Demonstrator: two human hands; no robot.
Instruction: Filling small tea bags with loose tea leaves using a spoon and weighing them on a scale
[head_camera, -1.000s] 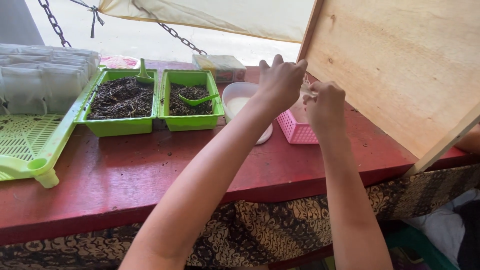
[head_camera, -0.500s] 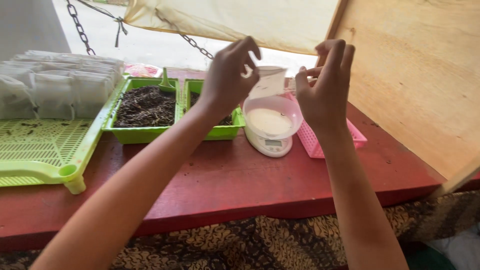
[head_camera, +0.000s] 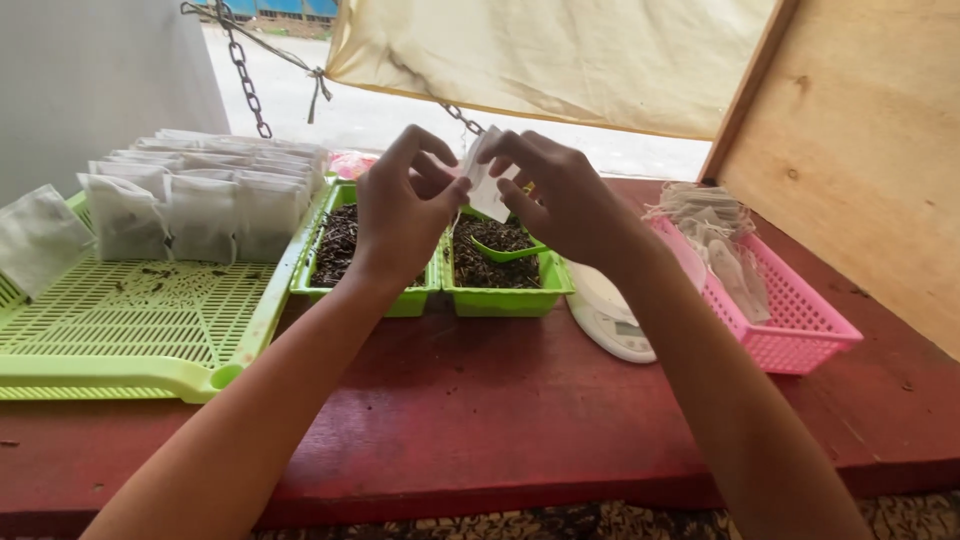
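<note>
bare red table (head_camera: 500, 420) lies open in front of the green tubs (head_camera: 440, 275), hemmed by the slotted green tray (head_camera: 130, 320) left and white scale (head_camera: 612, 315), pink basket (head_camera: 790, 320) right.

A small white paper sachet (head_camera: 487, 190) — flat, thin, roughly rectangular — is held up in the air between the left hand (head_camera: 405, 215) and right hand (head_camera: 560, 195). It hangs tilted, pinched at its upper part, above two green trays of dark loose leaves (head_camera: 500, 270).

Lime-green slatted tray (head_camera: 150, 372), green tubs (head_camera: 505, 298), pink mesh basket (head_camera: 800, 330), dark red table (head_camera: 480, 410), white sachet (head_camera: 488, 190)
</note>
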